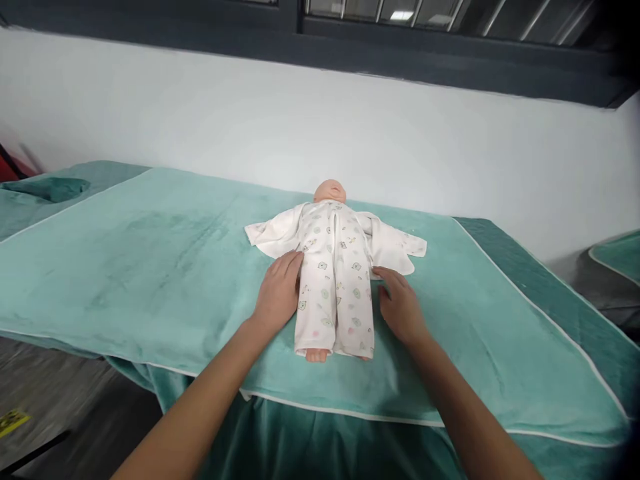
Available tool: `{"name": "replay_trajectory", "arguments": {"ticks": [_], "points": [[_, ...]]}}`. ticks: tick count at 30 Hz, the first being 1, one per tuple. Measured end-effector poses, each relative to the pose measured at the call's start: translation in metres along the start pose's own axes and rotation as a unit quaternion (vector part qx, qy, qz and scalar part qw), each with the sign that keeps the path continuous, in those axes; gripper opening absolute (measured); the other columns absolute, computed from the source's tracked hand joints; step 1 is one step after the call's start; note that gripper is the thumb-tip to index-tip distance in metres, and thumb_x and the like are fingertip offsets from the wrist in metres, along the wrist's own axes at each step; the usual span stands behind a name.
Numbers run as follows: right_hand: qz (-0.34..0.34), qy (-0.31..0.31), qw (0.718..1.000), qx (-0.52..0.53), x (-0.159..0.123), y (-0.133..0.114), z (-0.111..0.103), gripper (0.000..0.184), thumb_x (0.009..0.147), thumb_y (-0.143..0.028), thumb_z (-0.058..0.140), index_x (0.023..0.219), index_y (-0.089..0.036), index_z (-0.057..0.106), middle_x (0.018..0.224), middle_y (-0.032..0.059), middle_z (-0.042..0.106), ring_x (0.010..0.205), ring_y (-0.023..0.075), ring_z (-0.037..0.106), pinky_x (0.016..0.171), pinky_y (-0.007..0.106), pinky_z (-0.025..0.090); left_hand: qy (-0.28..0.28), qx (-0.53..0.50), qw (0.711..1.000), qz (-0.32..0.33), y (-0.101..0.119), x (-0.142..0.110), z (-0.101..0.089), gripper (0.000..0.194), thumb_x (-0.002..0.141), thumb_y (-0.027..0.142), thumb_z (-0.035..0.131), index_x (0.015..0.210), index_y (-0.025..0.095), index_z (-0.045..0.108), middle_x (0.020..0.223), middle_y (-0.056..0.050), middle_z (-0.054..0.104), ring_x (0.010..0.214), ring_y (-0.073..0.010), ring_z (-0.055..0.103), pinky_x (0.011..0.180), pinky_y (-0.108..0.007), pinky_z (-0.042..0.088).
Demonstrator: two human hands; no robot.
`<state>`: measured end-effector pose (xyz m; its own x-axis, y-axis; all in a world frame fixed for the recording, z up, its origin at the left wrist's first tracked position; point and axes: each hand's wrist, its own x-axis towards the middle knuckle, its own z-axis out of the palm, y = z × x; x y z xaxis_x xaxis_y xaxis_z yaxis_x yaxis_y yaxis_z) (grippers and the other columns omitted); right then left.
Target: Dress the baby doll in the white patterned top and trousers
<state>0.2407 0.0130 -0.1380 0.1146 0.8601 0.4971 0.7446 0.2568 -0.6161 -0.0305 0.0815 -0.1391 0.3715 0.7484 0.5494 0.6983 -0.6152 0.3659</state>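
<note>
A baby doll (330, 192) lies on its back on a teal towel (150, 267), head away from me. It wears a white printed romper (336, 273), sleeves spread out to both sides, bare feet showing at the bottom. My left hand (277, 293) lies flat beside the doll's left side, fingers stretched and touching the romper's edge at the waist. My right hand (399, 305) lies flat on the towel by the doll's other side, fingertips at the romper's edge. Neither hand holds anything.
The towel covers a bed (540, 267) with a darker teal cover, set against a white wall (320, 120). A dark green folded cloth (50, 189) lies at the far left. Another teal-covered surface (617, 257) shows at the right edge. Floor lies below left.
</note>
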Motion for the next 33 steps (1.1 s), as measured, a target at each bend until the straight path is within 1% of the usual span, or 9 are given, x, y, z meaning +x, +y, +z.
{"name": "replay_trajectory", "arguments": {"ticks": [3, 6, 11, 16, 20, 22, 25, 29, 33], "points": [[-0.106, -0.098, 0.989, -0.044, 0.018, 0.015, 0.010, 0.032, 0.091, -0.017, 0.050, 0.115, -0.023, 0.069, 0.126, 0.0105, 0.067, 0.121, 0.0285, 0.057, 0.104, 0.050, 0.046, -0.052, 0.046, 0.998, -0.004, -0.010, 0.014, 0.010, 0.041, 0.095, 0.016, 0.047, 0.135, 0.014, 0.054, 0.139, -0.016, 0.059, 0.142, -0.0294, 0.043, 0.117, -0.050, 0.036], [-0.142, -0.155, 0.975, -0.067, 0.031, 0.011, 0.024, 0.024, 0.090, -0.019, 0.054, 0.107, -0.022, 0.072, 0.116, 0.0102, 0.069, 0.113, 0.0277, 0.059, 0.100, 0.045, 0.048, -0.065, 0.041, 0.997, 0.009, -0.010, 0.028, 0.018, 0.037, 0.093, 0.016, 0.047, 0.130, 0.013, 0.057, 0.132, -0.017, 0.063, 0.133, -0.0287, 0.051, 0.114, -0.050, 0.037], [-0.076, -0.103, 0.988, -0.090, 0.044, 0.004, 0.043, 0.023, 0.093, -0.022, 0.049, 0.106, -0.016, 0.068, 0.113, 0.0162, 0.066, 0.107, 0.0296, 0.059, 0.092, 0.044, 0.049, -0.065, 0.023, 0.997, 0.027, -0.005, 0.039, 0.018, 0.035, 0.093, 0.024, 0.049, 0.126, 0.013, 0.056, 0.128, -0.017, 0.063, 0.123, -0.0282, 0.056, 0.107, -0.045, 0.043], [-0.042, -0.087, 0.992, -0.080, 0.042, 0.004, 0.045, 0.020, 0.092, -0.024, 0.051, 0.102, -0.015, 0.066, 0.101, 0.0150, 0.068, 0.093, 0.0294, 0.063, 0.082, 0.043, 0.051, -0.062, 0.034, 0.997, 0.010, -0.004, 0.035, 0.015, 0.039, 0.093, 0.028, 0.050, 0.129, 0.015, 0.052, 0.129, -0.017, 0.061, 0.122, -0.0291, 0.056, 0.105, -0.044, 0.044], [-0.069, -0.083, 0.993, -0.042, 0.029, 0.001, 0.033, 0.030, 0.094, -0.028, 0.051, 0.120, -0.018, 0.061, 0.119, 0.0145, 0.066, 0.110, 0.0282, 0.061, 0.093, 0.040, 0.051, -0.061, 0.053, 0.997, -0.006, -0.003, 0.034, 0.016, 0.036, 0.096, 0.026, 0.045, 0.130, 0.015, 0.051, 0.129, -0.016, 0.060, 0.121, -0.0283, 0.055, 0.103, -0.043, 0.044], [-0.092, -0.087, 0.992, -0.026, 0.020, 0.000, 0.028, 0.032, 0.095, -0.030, 0.051, 0.124, -0.019, 0.060, 0.124, 0.0131, 0.064, 0.116, 0.0268, 0.059, 0.097, 0.038, 0.050, -0.065, 0.064, 0.996, -0.008, -0.002, 0.034, 0.016, 0.035, 0.095, 0.026, 0.046, 0.127, 0.015, 0.053, 0.126, -0.016, 0.061, 0.119, -0.0287, 0.056, 0.101, -0.043, 0.045], [-0.110, -0.094, 0.989, -0.027, 0.011, -0.001, 0.025, 0.025, 0.095, -0.028, 0.051, 0.114, -0.021, 0.065, 0.116, 0.0120, 0.065, 0.111, 0.0263, 0.060, 0.094, 0.037, 0.051, -0.074, 0.085, 0.994, -0.010, -0.002, 0.035, 0.017, 0.029, 0.093, 0.026, 0.050, 0.120, 0.015, 0.056, 0.121, -0.015, 0.063, 0.115, -0.0290, 0.056, 0.098, -0.043, 0.045], [-0.113, -0.093, 0.987, -0.058, 0.011, 0.001, 0.032, 0.020, 0.097, -0.025, 0.049, 0.095, -0.020, 0.068, 0.105, 0.0117, 0.065, 0.100, 0.0264, 0.058, 0.090, 0.039, 0.050, -0.080, 0.122, 0.989, -0.021, -0.001, 0.036, 0.016, 0.015, 0.093, 0.020, 0.048, 0.099, 0.017, 0.061, 0.105, -0.013, 0.065, 0.103, -0.0291, 0.058, 0.090, -0.042, 0.046], [-0.107, -0.088, 0.987, -0.086, 0.013, 0.002, 0.033, 0.021, 0.097, -0.022, 0.047, 0.095, -0.019, 0.068, 0.102, 0.0113, 0.065, 0.098, 0.0254, 0.057, 0.088, 0.039, 0.048, -0.073, 0.154, 0.985, -0.030, 0.004, 0.033, 0.011, 0.016, 0.093, 0.015, 0.044, 0.091, 0.018, 0.059, 0.101, -0.014, 0.064, 0.097, -0.0297, 0.057, 0.085, -0.043, 0.044]]}}
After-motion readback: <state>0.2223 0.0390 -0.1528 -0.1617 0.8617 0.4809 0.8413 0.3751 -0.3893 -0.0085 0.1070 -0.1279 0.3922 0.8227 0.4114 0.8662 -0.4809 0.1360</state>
